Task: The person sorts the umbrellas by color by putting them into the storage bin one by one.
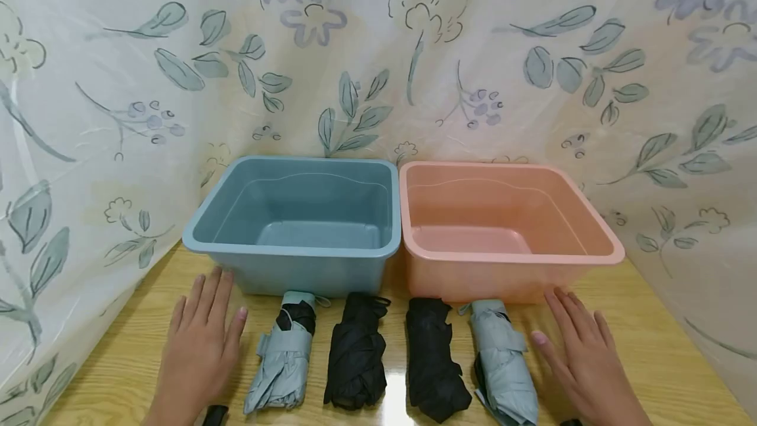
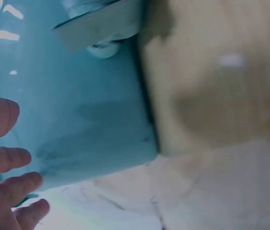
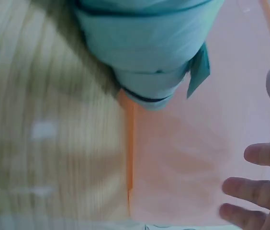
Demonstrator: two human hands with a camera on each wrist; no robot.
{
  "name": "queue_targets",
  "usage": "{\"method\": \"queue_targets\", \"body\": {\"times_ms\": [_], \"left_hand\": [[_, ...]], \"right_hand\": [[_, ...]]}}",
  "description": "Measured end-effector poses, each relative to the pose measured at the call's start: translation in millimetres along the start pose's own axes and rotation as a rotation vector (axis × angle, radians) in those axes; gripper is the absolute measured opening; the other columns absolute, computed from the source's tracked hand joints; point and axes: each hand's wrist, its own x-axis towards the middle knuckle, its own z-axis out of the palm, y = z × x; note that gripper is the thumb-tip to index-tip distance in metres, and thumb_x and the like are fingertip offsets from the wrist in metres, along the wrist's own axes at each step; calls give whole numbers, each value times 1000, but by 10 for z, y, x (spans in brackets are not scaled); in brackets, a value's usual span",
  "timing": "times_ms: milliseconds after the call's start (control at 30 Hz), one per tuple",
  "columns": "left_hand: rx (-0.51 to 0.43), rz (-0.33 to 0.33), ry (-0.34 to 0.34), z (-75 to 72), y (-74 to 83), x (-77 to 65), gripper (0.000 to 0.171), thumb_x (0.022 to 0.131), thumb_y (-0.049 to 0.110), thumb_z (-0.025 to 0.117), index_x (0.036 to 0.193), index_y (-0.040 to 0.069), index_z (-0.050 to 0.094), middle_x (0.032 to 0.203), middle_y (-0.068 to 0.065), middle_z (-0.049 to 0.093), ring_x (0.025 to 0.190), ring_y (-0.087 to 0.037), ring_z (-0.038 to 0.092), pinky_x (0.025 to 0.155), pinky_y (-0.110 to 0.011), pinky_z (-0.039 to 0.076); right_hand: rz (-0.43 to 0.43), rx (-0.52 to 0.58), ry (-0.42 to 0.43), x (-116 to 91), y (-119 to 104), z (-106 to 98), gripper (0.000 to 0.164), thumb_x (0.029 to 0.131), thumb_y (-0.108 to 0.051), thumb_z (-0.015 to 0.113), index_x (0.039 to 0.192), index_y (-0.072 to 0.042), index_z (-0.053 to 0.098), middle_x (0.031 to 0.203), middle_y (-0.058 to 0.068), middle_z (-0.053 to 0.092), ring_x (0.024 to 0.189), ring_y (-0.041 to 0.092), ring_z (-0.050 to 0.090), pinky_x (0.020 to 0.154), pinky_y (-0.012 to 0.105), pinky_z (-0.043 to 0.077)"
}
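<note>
Folded umbrellas lie in a row on the wooden table: a grey-blue umbrella (image 1: 284,360) at left, two black umbrellas, one left of the middle (image 1: 356,357) and one right of it (image 1: 434,360), and another grey-blue umbrella (image 1: 505,363) at right. My left hand (image 1: 201,337) is beside the left grey-blue umbrella, fingers straight and holding nothing, its tips near the blue basin (image 1: 296,275). On the other side my right hand (image 1: 585,350), also straight-fingered and holding nothing, is beside the right grey-blue umbrella, near the pink basin (image 1: 485,281). Both wrist views show spread fingers.
The two basins stand side by side behind the umbrellas, with nothing visible inside. Leaf-and-flower patterned sheeting (image 1: 367,51) hangs behind and along both sides of the wooden table (image 1: 656,360). Dark straps show at both wrists.
</note>
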Motion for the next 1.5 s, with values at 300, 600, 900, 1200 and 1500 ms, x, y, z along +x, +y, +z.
{"method": "queue_targets", "body": {"times_ms": [300, 600, 900, 1200, 1500], "left_hand": [[-204, -258, 213, -292, -137, 278, 35, 98, 15, 66, 127, -4, 65, 124, -26, 63, 110, -40, 60, 85, -51, 49], [-661, -483, 170, -419, -447, 836, 50, 108, 30, 49, 156, 18, 42, 142, -5, 53, 126, -6, 50, 100, -16, 39], [-1206, -420, -36, -203, -499, 1076, 63, 108, 29, 51, 163, 28, 21, 167, -14, 12, 146, -26, 28, 100, -17, 37], [-1226, -448, -55, -159, -478, 1031, 60, 107, 26, 52, 162, 26, 27, 164, -16, 13, 143, -32, 26, 91, -15, 42], [-1190, -444, -51, -152, -490, 1033, 59, 108, 27, 51, 162, 27, 27, 161, -18, 16, 138, -33, 30, 88, -14, 43]], "right_hand": [[176, 159, -75, 19, -132, -75, 59, 103, -29, 63, 154, -9, 40, 139, 18, 54, 119, 38, 55, 90, 43, 49], [158, 220, -95, 48, -129, -50, 54, 99, -21, 70, 147, -11, 49, 131, 12, 60, 109, 18, 58, 77, 30, 53], [262, 312, -283, 72, -170, -24, 61, 101, -34, 65, 155, -18, 42, 134, 14, 56, 106, 27, 59, 74, 34, 52], [357, 514, -502, 121, -231, 11, 66, 99, -36, 67, 158, -28, 37, 116, 10, 50, 92, 17, 49, 73, 28, 49], [162, 491, -516, 214, -318, 41, 68, 98, -32, 69, 158, -25, 38, 100, 9, 44, 71, 11, 42, 58, 26, 39]]}}
